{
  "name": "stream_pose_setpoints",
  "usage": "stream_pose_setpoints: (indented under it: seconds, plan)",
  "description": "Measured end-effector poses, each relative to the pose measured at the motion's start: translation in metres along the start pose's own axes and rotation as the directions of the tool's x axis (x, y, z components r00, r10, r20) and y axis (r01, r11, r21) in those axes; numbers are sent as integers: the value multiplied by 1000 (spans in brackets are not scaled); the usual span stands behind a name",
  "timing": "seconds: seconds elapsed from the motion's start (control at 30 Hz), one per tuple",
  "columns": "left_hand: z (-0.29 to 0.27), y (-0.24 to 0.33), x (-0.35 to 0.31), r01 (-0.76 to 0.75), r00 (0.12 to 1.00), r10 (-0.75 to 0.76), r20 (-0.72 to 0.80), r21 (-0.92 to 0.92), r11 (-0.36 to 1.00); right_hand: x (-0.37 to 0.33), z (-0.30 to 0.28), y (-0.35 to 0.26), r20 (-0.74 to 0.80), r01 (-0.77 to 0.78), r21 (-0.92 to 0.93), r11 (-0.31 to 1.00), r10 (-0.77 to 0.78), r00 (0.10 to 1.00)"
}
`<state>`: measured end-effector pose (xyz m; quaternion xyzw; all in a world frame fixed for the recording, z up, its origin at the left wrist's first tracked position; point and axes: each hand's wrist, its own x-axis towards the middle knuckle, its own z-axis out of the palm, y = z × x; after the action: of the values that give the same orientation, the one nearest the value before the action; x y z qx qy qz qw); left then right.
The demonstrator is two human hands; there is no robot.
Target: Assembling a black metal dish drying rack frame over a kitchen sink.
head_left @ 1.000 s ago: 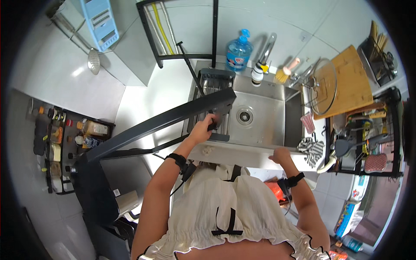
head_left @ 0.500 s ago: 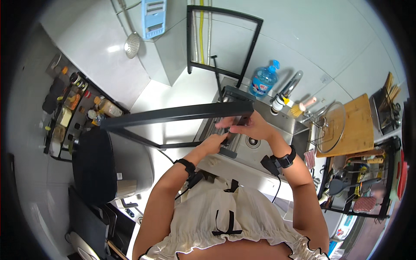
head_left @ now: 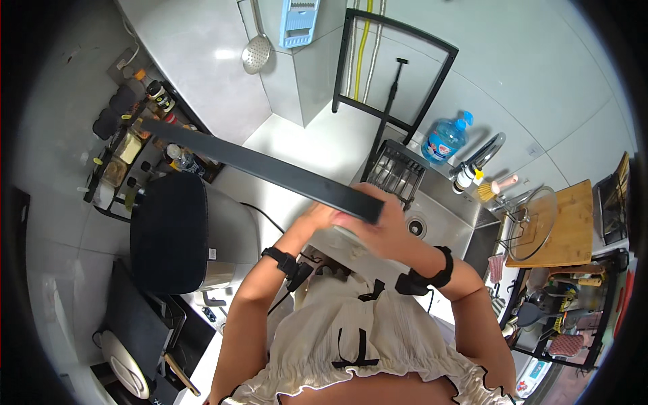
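A long flat black bar (head_left: 256,165) runs from the spice rack at the upper left down to my hands in the middle of the view. My left hand (head_left: 312,221) grips it from below near its right end. My right hand (head_left: 381,233) is closed over that same end, just beside the left hand. Both hands hold the bar above the white counter (head_left: 304,145), next to the steel sink (head_left: 449,216). Each wrist wears a black band.
A black wire basket (head_left: 398,172) sits in the sink, with a blue water bottle (head_left: 444,138) and a faucet (head_left: 482,152) behind it. A black metal frame (head_left: 388,67) stands on the counter. A black and silver appliance (head_left: 182,229) is at the left; a wooden board (head_left: 574,229) is at the right.
My right hand left the sink's front edge and joined the left on the bar. The bar now sits higher, with its far end swung toward the spice rack.
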<state>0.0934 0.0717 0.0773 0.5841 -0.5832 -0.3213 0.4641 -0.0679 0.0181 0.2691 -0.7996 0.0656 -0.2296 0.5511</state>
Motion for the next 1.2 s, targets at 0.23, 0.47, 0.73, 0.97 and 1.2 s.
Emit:
stream_pose_setpoints:
  seconds: [0.23,0.47,0.73,0.97,1.2]
  plan:
    - [-4,20,-40,19,877,122,-465,286,958,38,90,9,-292,122,56,991,-101,951]
    - [-12,14,-73,200,651,95,-753,290,936,67,151,23,-315,186,-23,982,-183,931]
    - [-22,-79,-103,208,716,-226,-661,-107,972,81,178,38,-222,220,-18,975,-218,950]
    - [-33,-113,-115,350,765,-278,-581,12,937,85,161,61,30,219,-63,974,-217,976]
    - [-40,-65,-115,193,574,-341,-744,-282,940,72,54,125,-267,109,-256,960,-178,947]
